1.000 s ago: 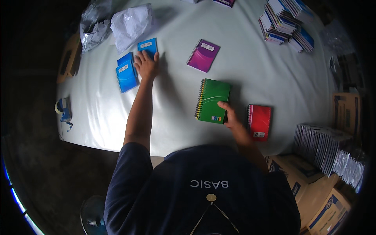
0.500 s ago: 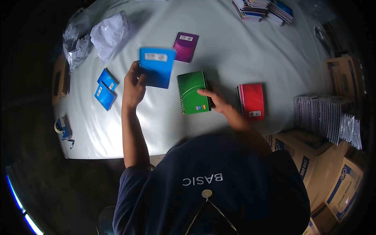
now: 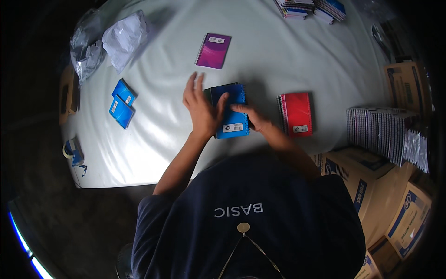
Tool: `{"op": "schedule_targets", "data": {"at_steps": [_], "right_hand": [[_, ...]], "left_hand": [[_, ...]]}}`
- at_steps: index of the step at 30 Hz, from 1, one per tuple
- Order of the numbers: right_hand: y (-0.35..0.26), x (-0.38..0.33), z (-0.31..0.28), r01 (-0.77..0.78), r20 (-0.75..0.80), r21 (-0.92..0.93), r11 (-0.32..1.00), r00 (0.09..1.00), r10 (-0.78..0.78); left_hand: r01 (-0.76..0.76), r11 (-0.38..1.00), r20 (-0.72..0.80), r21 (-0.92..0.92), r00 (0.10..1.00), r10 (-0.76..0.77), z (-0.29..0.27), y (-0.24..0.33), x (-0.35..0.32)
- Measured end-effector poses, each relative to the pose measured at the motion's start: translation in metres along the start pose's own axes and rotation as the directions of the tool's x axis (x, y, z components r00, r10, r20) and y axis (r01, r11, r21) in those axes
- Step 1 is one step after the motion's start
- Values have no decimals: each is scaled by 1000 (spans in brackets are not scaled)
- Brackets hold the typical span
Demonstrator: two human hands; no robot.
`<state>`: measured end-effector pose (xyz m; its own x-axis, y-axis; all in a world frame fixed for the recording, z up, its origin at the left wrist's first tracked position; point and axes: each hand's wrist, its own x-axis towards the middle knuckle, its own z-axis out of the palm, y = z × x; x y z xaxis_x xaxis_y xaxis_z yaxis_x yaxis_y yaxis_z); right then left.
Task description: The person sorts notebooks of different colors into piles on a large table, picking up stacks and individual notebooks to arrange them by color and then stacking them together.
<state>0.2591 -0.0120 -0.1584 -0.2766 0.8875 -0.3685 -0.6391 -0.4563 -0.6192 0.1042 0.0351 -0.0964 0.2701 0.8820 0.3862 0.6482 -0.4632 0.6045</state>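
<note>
My left hand (image 3: 200, 108) lies flat, fingers spread, on the left half of the blue spiral notebook (image 3: 231, 111); thumb angled across the cover. No closed grip there: palm pressing down, nothing pinched. My right hand (image 3: 253, 118) comes in from the right edge of the same notebook, fingertips on the cover near its lower right corner, loosely curled; whether it pinches the edge I cannot tell.

The blue notebook sits near the middle of the table (image 3: 278, 56), close to my front edge, white label at its lower end. A dark green edge shows under its left side, beneath my left hand, so it lies on top of a green notebook (image 3: 208, 95).

Just right of it, apart, a red spiral notebook (image 3: 296, 114) lies flat, spine to the left. Up and to the left, a purple notebook (image 3: 213, 50) lies alone. Well to the left, two small blue notebooks (image 3: 121, 104) rest touching each other, tilted. Far left corner: crumpled plastic bags (image 3: 111, 44), grey and white. Top edge: stacks of more notebooks (image 3: 309, 7).

Off the table, right side: a row of spiral notebooks standing on edge (image 3: 378, 132), on cardboard boxes (image 3: 371, 186) with blue print. At the table's left edge, a tape dispenser (image 3: 72, 151).
</note>
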Motion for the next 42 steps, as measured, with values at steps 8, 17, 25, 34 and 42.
{"op": "schedule_targets", "data": {"at_steps": [8, 17, 25, 34, 42], "right_hand": [[-15, -1, 12, 512, 272, -458, 727, 859, -434], [-34, 7, 16, 388, 254, -555, 736, 922, -294], [-8, -9, 18, 34, -68, -12, 999, 997, -34], [11, -5, 14, 116, -156, -9, 993, 981, -116], [5, -12, 19, 143, -99, -103, 984, 983, -153]], "left_hand": [[423, 595, 425, -683, 893, -146, -5, -32, -28], [601, 454, 587, -658, 787, -191, -9, -23, -32], [793, 291, -605, 535, 601, -523, -134, -233, 12], [606, 654, 130, -453, 771, -624, -105, -80, 9], [141, 989, 135, -37, 982, -135, -37, -62, 18]]}}
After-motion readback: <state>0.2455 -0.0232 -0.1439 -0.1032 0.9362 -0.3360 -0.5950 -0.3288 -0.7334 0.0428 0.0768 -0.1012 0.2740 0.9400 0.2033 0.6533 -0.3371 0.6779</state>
